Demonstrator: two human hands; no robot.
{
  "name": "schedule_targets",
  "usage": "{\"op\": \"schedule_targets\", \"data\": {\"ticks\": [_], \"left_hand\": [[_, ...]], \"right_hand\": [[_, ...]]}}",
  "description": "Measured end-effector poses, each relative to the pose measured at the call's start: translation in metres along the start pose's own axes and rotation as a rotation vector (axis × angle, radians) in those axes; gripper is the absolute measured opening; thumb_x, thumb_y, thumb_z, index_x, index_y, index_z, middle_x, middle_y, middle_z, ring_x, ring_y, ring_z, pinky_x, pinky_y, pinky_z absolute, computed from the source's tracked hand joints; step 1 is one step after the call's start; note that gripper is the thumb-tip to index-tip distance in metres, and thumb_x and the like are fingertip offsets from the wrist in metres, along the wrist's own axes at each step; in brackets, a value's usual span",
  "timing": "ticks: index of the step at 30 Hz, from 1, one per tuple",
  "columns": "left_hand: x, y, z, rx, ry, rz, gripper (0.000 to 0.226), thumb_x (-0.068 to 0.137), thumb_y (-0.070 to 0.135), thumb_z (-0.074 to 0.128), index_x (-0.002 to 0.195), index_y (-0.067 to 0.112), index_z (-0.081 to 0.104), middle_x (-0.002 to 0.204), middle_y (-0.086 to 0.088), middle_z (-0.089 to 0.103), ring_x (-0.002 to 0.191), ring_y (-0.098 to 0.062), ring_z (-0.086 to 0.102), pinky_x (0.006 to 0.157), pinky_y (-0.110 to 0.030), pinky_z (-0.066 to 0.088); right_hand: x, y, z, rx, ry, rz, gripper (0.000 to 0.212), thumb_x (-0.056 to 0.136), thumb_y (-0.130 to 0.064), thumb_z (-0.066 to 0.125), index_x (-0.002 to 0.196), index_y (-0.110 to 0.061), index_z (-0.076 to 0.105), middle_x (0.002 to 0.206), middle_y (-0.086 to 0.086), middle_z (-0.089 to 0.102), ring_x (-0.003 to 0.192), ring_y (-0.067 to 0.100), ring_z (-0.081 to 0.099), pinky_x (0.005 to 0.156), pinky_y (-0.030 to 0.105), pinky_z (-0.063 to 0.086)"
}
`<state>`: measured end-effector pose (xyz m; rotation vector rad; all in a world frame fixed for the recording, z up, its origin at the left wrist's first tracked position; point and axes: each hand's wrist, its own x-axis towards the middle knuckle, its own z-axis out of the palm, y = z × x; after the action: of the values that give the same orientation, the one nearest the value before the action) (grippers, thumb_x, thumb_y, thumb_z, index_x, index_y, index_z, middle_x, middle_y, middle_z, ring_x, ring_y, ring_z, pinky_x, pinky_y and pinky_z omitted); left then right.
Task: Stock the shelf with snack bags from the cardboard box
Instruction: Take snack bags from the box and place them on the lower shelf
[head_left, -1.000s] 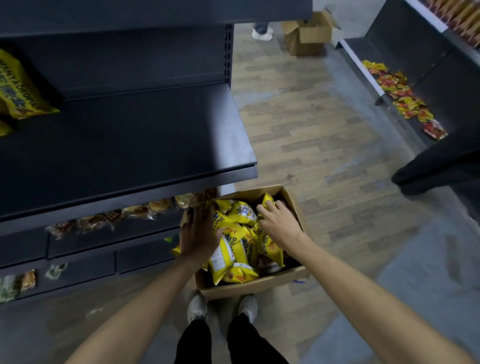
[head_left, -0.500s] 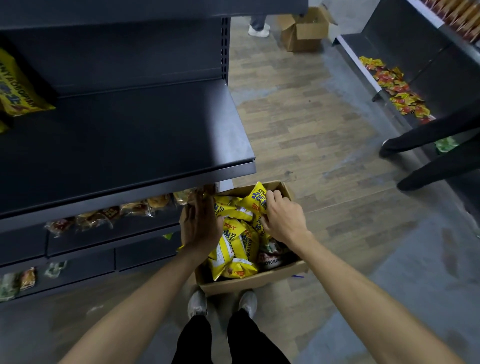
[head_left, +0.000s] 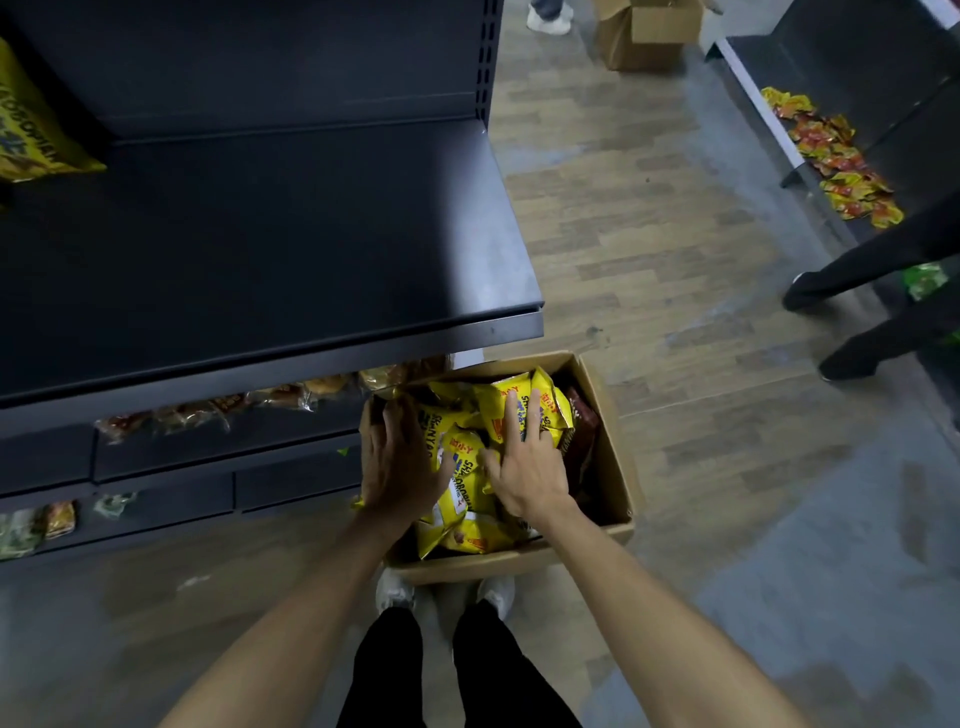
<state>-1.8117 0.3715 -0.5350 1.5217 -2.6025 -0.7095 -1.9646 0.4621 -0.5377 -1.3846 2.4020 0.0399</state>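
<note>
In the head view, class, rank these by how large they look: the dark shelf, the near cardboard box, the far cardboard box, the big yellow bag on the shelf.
1. Dark shelf
2. Near box
3. Far box and yellow bag: alike; both cropped, distances differ, so unranked.

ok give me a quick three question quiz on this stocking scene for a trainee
1. True or false: both hands, the left hand and the right hand, are down in the cardboard box.
2. What colour are most of the snack bags in the box?
A. green
B. yellow
C. white
3. Fill in: on the wide dark shelf above the box, the one yellow bag in view sits at the far ____ end.

Key: 1 true; 2 B; 3 left
</note>
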Motion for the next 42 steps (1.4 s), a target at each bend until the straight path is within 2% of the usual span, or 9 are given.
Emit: {"op": "schedule_targets", "data": {"ticks": [5, 9, 14, 22, 25, 29, 33, 37, 42], "left_hand": [[0.002, -0.002, -0.001, -0.008, -0.023, 0.003, 0.099, 0.064, 0.039, 0.075, 0.142, -0.002, 0.029, 0.131, -0.019, 0.031, 0.119, -0.038, 0.034, 0.099, -0.049, 0.045], [0.000, 0.003, -0.008, -0.078, 0.000, 0.006, 0.090, 0.062, 0.028, 0.076, 0.138, 0.001, 0.034, 0.130, -0.017, 0.033, 0.123, -0.034, 0.032, 0.102, -0.046, 0.043], [-0.006, 0.005, -0.021, -0.118, -0.007, 0.058, 0.083, 0.072, 0.035, 0.066, 0.142, 0.005, 0.031, 0.142, -0.019, 0.031, 0.133, -0.037, 0.027, 0.106, -0.047, 0.039], [-0.008, 0.003, -0.056, -0.160, -0.053, 0.096, 0.094, 0.080, 0.031, 0.070, 0.154, 0.013, 0.015, 0.156, -0.016, 0.013, 0.142, -0.036, 0.023, 0.107, -0.043, 0.034], [-0.010, 0.002, -0.067, -0.169, -0.065, 0.130, 0.091, 0.072, 0.034, 0.076, 0.148, 0.023, 0.027, 0.148, -0.011, 0.020, 0.132, -0.038, 0.036, 0.096, -0.042, 0.044], [-0.018, -0.002, -0.075, -0.161, -0.103, 0.189, 0.094, 0.067, 0.036, 0.081, 0.147, 0.025, 0.033, 0.150, -0.012, 0.031, 0.137, -0.037, 0.031, 0.106, -0.046, 0.039], [-0.032, 0.003, -0.087, -0.148, -0.098, 0.239, 0.087, 0.072, 0.042, 0.075, 0.147, 0.029, 0.033, 0.147, -0.005, 0.043, 0.133, -0.031, 0.041, 0.102, -0.045, 0.042], [-0.052, 0.016, -0.109, -0.049, -0.030, 0.277, 0.082, 0.077, 0.050, 0.069, 0.148, 0.034, 0.031, 0.139, -0.001, 0.054, 0.121, -0.029, 0.053, 0.089, -0.041, 0.051], [-0.090, 0.034, -0.131, 0.011, 0.115, 0.269, 0.076, 0.076, 0.051, 0.068, 0.143, 0.033, 0.036, 0.122, -0.002, 0.063, 0.106, -0.029, 0.061, 0.076, -0.037, 0.051]], "right_hand": [[0.003, -0.005, 0.009, 0.132, -0.001, 0.023, 0.087, 0.097, -0.055, 0.039, 0.154, -0.024, -0.018, 0.158, 0.010, -0.028, 0.114, 0.037, 0.047, 0.078, 0.042, 0.054], [-0.001, -0.002, 0.000, 0.130, 0.041, 0.025, 0.079, 0.097, -0.034, 0.049, 0.156, -0.019, -0.002, 0.161, 0.013, -0.010, 0.110, 0.034, 0.052, 0.072, 0.038, 0.053], [-0.014, 0.001, -0.020, 0.066, 0.052, 0.069, 0.071, 0.096, -0.031, 0.050, 0.154, -0.020, 0.011, 0.156, 0.016, 0.014, 0.114, 0.035, 0.054, 0.070, 0.039, 0.053], [-0.047, 0.015, -0.047, 0.024, 0.098, 0.085, 0.074, 0.093, -0.029, 0.058, 0.153, -0.027, 0.015, 0.147, 0.014, 0.025, 0.108, 0.034, 0.058, 0.067, 0.040, 0.052], [-0.061, 0.012, -0.057, 0.046, 0.132, 0.129, 0.078, 0.093, -0.028, 0.058, 0.155, -0.033, 0.011, 0.137, 0.015, 0.030, 0.097, 0.036, 0.058, 0.067, 0.040, 0.050], [-0.078, 0.002, -0.066, 0.087, 0.149, 0.182, 0.077, 0.094, -0.026, 0.058, 0.154, -0.035, 0.011, 0.127, 0.015, 0.032, 0.090, 0.034, 0.055, 0.074, 0.044, 0.052], [-0.097, -0.010, -0.079, 0.080, 0.192, 0.230, 0.072, 0.094, -0.024, 0.057, 0.154, -0.028, 0.017, 0.123, 0.014, 0.034, 0.091, 0.031, 0.052, 0.076, 0.040, 0.050], [-0.119, -0.014, -0.096, 0.072, 0.262, 0.226, 0.068, 0.095, -0.024, 0.055, 0.153, -0.026, 0.020, 0.115, 0.012, 0.034, 0.088, 0.031, 0.051, 0.071, 0.038, 0.043], [-0.151, -0.020, -0.112, 0.132, 0.387, 0.190, 0.059, 0.094, -0.025, 0.056, 0.144, -0.028, 0.025, 0.104, 0.005, 0.027, 0.076, 0.029, 0.048, 0.067, 0.042, 0.050]]}}
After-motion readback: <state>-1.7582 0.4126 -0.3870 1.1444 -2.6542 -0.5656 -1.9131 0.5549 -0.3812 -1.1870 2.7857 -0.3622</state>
